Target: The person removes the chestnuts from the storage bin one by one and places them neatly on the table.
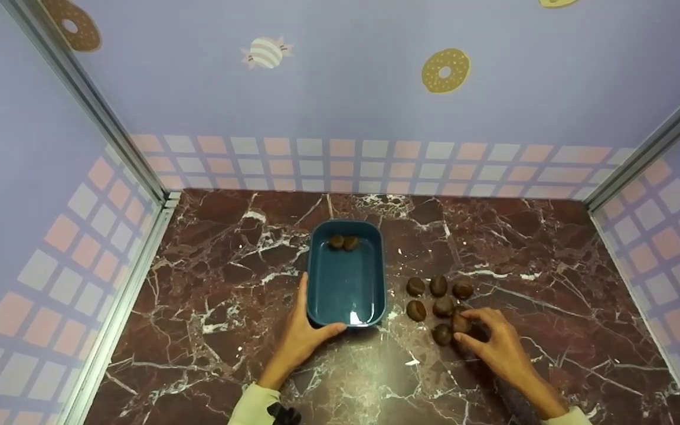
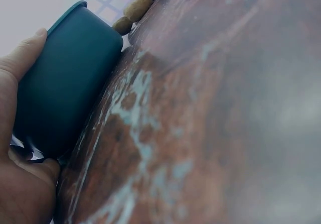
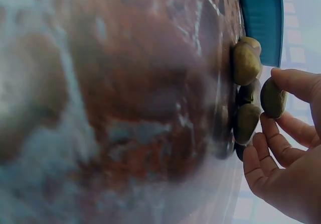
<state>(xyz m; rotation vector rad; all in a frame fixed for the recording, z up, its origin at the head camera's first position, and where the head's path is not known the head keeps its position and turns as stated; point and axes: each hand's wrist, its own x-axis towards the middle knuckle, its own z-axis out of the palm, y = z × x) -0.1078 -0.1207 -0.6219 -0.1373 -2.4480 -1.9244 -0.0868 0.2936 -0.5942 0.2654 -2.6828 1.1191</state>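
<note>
A rectangular teal dish [image 1: 346, 277] stands on the marbled tabletop, with two brown pebbles [image 1: 343, 242] at its far end. My left hand [image 1: 304, 333] rests against the dish's near left corner, thumb along the front wall and fingers along the left side. To the right of the dish, my right hand [image 1: 500, 345] pinches one smooth pebble [image 3: 273, 98] between thumb and fingertips. Several loose pebbles [image 1: 438, 286] lie close together beside it. In the right wrist view the held pebble is beside other pebbles [image 3: 246, 64].
Purple printed panels enclose the marbled tabletop [image 1: 228, 307] at the back [image 1: 352, 88], left and right. Metal rails [image 1: 121, 319] run along the panel corners and the left table edge.
</note>
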